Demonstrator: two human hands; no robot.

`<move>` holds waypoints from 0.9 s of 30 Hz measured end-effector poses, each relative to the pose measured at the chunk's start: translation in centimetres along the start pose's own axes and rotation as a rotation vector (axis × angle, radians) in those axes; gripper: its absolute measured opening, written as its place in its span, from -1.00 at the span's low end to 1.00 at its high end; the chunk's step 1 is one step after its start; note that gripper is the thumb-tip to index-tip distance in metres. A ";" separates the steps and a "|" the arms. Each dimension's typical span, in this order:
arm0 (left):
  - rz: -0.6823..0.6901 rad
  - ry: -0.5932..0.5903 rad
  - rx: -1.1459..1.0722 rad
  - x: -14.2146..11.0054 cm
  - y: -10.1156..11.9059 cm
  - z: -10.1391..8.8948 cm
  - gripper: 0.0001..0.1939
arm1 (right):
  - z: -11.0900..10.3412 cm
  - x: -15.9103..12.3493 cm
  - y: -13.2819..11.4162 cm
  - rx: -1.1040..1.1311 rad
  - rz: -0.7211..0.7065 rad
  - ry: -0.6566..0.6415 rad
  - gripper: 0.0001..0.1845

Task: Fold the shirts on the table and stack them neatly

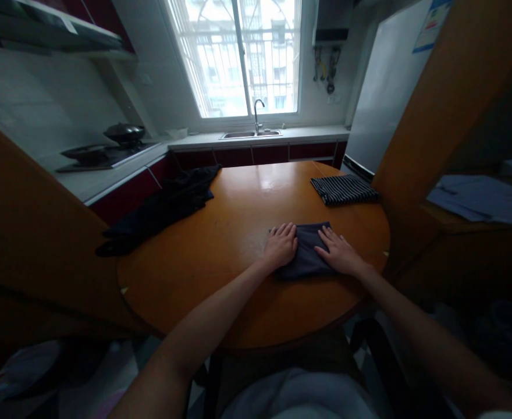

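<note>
A dark grey-blue folded garment [307, 256] lies on the round wooden table [234, 233], near its right front. My left hand [281, 245] rests palm down on the garment's left side, fingers stretched forward. On its right side my right hand [337, 251] lies flat with the fingers spread. Neither hand grips the cloth; both touch it from above. The exact kind of garment cannot be told from its folded shape.
A folded black-and-white striped cloth [344, 190] sits at the table's back right. Loose dark clothing [169, 201] hangs over the left edge. Beyond the table are a counter with a sink [251, 134] and a stove [116, 154]. Wooden posts flank the table.
</note>
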State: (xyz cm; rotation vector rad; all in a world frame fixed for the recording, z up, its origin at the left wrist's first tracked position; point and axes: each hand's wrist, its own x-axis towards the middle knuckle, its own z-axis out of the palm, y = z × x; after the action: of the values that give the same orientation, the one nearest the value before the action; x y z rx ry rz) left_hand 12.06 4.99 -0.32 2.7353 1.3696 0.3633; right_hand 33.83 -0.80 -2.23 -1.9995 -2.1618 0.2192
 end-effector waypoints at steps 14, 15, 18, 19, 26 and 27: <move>0.060 0.088 0.012 -0.2 -0.2 -1.3 -0.47 | -2.0 1.8 -4.1 0.008 0.024 0.125 -0.33; 0.069 0.064 0.028 -0.4 0.0 -1.1 -0.47 | -1.5 1.5 -5.3 -0.011 -0.024 0.111 -0.33; 0.061 0.008 0.055 -0.5 -0.1 -0.4 -0.47 | 0.2 0.0 -7.4 -0.060 -0.098 0.121 -0.30; 0.053 0.008 0.054 -0.4 -0.3 -0.3 -0.47 | 0.6 -0.6 -7.6 -0.074 -0.098 0.137 -0.28; -0.010 0.058 -0.001 0.6 -1.2 0.4 -0.48 | 0.7 -4.9 -5.8 -0.121 -0.097 0.161 -0.23; -0.011 0.064 -0.008 0.6 -1.2 0.5 -0.48 | 0.5 -5.0 -5.6 -0.110 -0.083 0.139 -0.22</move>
State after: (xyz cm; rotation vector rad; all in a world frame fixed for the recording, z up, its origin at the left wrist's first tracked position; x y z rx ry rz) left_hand 11.61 6.25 -0.83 2.7319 1.3936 0.4578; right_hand 28.64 -6.26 -1.58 -1.9130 -2.2061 -0.0508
